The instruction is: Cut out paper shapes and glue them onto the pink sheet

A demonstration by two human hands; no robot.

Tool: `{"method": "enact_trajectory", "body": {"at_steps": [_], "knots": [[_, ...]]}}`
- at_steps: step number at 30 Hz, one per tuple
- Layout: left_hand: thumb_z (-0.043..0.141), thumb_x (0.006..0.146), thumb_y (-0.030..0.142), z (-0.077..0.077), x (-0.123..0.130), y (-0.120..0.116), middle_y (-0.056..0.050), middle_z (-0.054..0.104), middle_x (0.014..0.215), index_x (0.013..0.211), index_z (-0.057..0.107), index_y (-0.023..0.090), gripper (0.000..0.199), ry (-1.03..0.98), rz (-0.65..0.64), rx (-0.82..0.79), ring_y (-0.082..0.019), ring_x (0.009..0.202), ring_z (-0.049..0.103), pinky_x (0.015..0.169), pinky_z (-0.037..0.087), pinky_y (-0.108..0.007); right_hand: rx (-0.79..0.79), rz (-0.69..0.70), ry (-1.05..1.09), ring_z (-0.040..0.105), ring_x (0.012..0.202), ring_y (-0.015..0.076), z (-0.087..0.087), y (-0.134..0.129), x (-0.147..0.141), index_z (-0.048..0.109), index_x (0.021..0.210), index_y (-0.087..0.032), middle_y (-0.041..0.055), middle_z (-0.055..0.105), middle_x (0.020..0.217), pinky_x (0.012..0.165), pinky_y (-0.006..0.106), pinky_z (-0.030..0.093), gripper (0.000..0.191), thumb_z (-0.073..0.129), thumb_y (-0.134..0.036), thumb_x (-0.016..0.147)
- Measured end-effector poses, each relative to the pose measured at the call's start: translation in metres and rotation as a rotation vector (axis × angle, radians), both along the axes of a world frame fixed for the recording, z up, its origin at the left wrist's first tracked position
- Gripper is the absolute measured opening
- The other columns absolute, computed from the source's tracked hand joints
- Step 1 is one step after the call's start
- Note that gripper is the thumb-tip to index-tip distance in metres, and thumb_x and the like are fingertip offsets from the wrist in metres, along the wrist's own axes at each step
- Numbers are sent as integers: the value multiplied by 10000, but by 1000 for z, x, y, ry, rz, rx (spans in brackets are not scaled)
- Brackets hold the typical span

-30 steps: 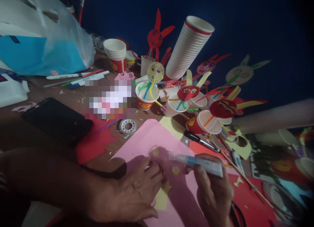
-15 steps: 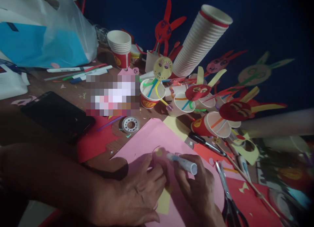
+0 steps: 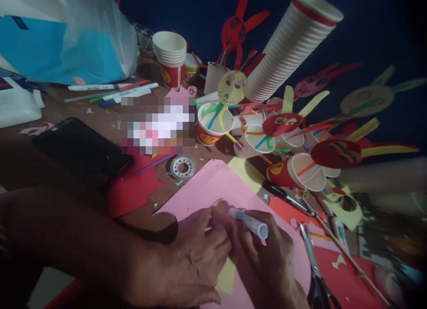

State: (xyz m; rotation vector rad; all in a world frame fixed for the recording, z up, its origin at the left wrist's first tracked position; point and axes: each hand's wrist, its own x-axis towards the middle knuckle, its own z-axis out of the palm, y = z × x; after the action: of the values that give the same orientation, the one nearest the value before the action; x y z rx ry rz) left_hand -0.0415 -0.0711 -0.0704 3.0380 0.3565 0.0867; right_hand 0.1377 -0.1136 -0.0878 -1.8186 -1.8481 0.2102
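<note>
My right hand (image 3: 267, 251) is closed round a white marker (image 3: 250, 222) with bluish print. Its tip points left, close to a small yellow dot (image 3: 220, 206) on pink paper. My left hand (image 3: 196, 260) presses down beside it, index finger stretched toward the dot and the other fingers bent against the paper. Under both hands lies a large pink paper sheet (image 3: 207, 180). A yellow paper piece (image 3: 227, 275) shows partly below my left fingers. What the marker tip touches is too blurred to tell. Scissors (image 3: 312, 260) lie right of my right hand.
Paper cups with rabbit-like paper faces (image 3: 231, 86) stand behind the sheet. A tall cup stack (image 3: 290, 46) leans there. A phone (image 3: 80, 144), several pens (image 3: 113, 92) and a tape roll core (image 3: 182, 167) lie left. A black pen (image 3: 290, 198) and a thin stick (image 3: 340, 242) lie right.
The view has shifted slightly, so the cups and phone appear further right and a little higher. Both hands stay nearly in place, the marker still by the yellow dot.
</note>
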Motion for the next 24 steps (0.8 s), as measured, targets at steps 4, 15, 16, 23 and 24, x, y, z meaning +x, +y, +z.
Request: {"method": "enact_trajectory", "body": {"at_steps": [4,15,16,23,24], "knots": [[457,808,570,1,0,1,-134,576,1051,1074,634,130,543,-5,5,0,-306,1044,451,959,302,-511,17,23,-47,636,539,146,-1,2,0,552,892,-191,29,682,688,474,228,488,112,521,-284,837],[389,842,561,-7,-2,-4,-147,551,1084,1110,611,122,560,16,-5,-22,-332,1094,413,972,281,-546,71,77,-240,640,572,161,-10,1,1,586,924,-180,50,707,737,518,258,491,180,492,-327,880],[396,837,567,-7,-1,-4,-142,557,1069,1100,617,125,559,14,-3,-24,-331,1086,416,971,281,-545,72,85,-252,640,573,160,-11,1,2,587,926,-178,52,708,743,519,258,490,178,493,-322,881],[478,787,590,1,0,1,-131,582,1058,1078,632,135,562,-4,-2,-21,-321,1045,450,950,306,-525,53,71,-225,640,567,166,-7,0,1,565,943,-181,48,710,715,512,256,486,156,510,-309,874],[470,793,588,1,0,1,-124,585,1044,1064,639,140,550,-5,-7,-23,-317,1044,451,950,307,-524,48,73,-218,640,564,166,-6,0,1,564,940,-183,46,708,707,508,255,486,161,510,-320,874]]}}
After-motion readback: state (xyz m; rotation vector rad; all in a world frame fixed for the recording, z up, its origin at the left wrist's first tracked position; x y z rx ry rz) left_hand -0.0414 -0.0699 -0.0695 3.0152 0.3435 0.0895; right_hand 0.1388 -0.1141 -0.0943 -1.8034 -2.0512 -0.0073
